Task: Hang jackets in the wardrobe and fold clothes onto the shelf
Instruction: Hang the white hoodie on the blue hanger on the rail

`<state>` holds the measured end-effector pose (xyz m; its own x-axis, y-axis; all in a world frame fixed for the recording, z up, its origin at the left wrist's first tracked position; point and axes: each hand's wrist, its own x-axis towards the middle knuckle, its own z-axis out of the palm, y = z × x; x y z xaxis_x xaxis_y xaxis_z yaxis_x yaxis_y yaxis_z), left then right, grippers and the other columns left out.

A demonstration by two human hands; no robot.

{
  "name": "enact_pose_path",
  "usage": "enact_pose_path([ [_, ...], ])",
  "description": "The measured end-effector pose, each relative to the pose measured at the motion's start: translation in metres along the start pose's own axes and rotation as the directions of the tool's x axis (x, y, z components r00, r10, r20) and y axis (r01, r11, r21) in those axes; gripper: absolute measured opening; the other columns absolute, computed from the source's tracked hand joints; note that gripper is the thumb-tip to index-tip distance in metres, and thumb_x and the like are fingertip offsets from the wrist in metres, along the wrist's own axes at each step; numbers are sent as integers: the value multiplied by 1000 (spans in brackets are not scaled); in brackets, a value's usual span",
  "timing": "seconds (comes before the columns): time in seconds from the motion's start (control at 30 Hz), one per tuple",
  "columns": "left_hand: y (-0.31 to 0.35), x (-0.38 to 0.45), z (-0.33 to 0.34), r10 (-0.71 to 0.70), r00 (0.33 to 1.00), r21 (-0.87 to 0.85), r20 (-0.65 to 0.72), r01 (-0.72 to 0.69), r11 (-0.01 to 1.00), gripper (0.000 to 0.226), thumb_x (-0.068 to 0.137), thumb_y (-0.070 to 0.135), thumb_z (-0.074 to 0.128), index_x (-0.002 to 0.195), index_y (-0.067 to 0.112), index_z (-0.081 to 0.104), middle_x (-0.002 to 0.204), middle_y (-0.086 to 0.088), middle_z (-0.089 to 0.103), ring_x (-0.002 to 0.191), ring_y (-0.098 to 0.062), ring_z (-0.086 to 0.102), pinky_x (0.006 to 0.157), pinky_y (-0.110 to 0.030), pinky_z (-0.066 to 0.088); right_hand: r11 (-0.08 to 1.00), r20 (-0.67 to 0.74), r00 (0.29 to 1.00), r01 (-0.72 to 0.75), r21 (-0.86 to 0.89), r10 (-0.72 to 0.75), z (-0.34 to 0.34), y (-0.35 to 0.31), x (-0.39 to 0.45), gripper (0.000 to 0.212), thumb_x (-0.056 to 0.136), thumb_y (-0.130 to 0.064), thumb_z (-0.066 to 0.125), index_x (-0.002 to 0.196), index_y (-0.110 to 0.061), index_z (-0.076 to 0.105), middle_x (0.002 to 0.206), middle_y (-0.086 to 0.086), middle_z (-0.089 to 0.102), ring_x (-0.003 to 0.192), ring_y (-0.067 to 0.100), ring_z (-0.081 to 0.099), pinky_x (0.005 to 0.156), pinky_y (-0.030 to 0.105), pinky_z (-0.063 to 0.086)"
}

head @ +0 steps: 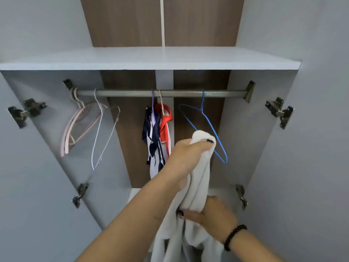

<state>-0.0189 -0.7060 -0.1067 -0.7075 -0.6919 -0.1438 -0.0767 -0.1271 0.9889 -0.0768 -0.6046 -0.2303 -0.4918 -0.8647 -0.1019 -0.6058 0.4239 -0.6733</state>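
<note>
Open grey wardrobe (pixel 47 167), bare shelf (pixel 151 58) above metal rail (pixel 132 93), left hand (pixel 188 154) and right hand (pixel 213 214) each with grip clamped on white garment (pixel 198 186), beside blue hanger (pixel 207 125), two jackets (pixel 156 138) hung mid-rail

Door hinges and a bracelet

Metal hinges (pixel 26 112) are fixed on the left side panel, more hinges (pixel 279 111) on the right; a black bead bracelet (pixel 234 236) is around one wrist.

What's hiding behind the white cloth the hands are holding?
Behind the white garment hangs a blue hanger; its lower left part is covered. The wardrobe's brown back panel shows above. What lies lower, behind the cloth, is hidden.
</note>
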Motion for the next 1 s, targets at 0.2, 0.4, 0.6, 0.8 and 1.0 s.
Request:
enact_pose_path([
  [0.2, -18, 7, -29, 86, 954, -94, -287, -117, 989, 18, 80, 52, 70, 76, 34, 70, 73, 10, 72, 74, -10, 69, 66, -30, 56, 929, -461, 864, 320, 188, -204, -40, -15, -2, 49, 91, -24, 60, 51, -20, 32, 43, -9, 35, 44, 3, 32, 48, 28, 29],
  [0.4, -106, -16, -36, 11, 985, 40, 174, -18, 999, 47, 77, 77, 54, 116, 52, 62, 112, 26, 68, 105, 5, 63, 80, -12, 52, 787, -513, 836, 445, 427, -195, -83, -49, -10, 41, 96, -14, 55, 55, -9, 54, 56, -6, 54, 55, 6, 48, 54, 22, 40],
  [0.6, -165, -24, -47, -195, 963, 242, 185, 147, 959, 31, 84, 51, 67, 111, 36, 71, 106, 13, 73, 100, -5, 68, 89, -26, 53, 750, -580, 813, 412, 517, -47, -125, -48, -9, 47, 96, -26, 54, 69, 12, 56, 61, 11, 62, 56, 15, 57, 54, 22, 45],
  [0.8, -130, 0, -86, -78, 997, 182, -18, 80, 980, 16, 78, 41, 74, 92, 34, 77, 98, 8, 76, 96, -14, 70, 81, -29, 54, 940, -544, 821, 29, 341, 172, -124, 6, -1, 57, 90, -45, 56, 49, -17, 28, 42, -1, 29, 44, 17, 28, 48, 26, 25],
  [1.0, -81, 21, -62, 312, 942, 109, 120, -325, 939, 26, 89, 6, 51, 92, 20, 73, 96, 13, 74, 105, -7, 66, 84, -14, 50, 895, -74, 894, -445, -29, 442, -83, 62, 16, 37, 89, -39, 61, 63, -13, 57, 36, -10, 54, 45, 6, 52, 47, 20, 39],
])
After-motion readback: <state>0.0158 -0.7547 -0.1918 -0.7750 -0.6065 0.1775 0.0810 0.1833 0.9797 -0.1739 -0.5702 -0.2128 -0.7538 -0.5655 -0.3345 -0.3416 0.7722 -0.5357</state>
